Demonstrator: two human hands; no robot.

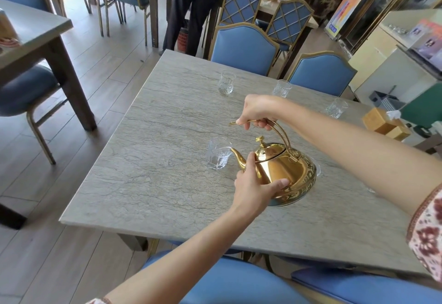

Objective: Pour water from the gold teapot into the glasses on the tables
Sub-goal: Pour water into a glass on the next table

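Observation:
The gold teapot (284,170) is tipped to the left above the grey stone table (153,184), its spout over the rim of a near glass (218,153) that holds some water. My right hand (257,112) grips the arched handle from above. My left hand (253,187) cups the pot's front side below the spout. Three more glasses stand along the far edge: one (226,82) at the left, one (281,88) in the middle, one (336,108) at the right. Another glass is mostly hidden behind the pot.
Blue padded chairs (244,50) line the far side and the near edge of the table. Wooden boxes (382,123) sit at the table's right end. A person (191,5) stands behind, by a red basket. Another table (31,33) stands at the left.

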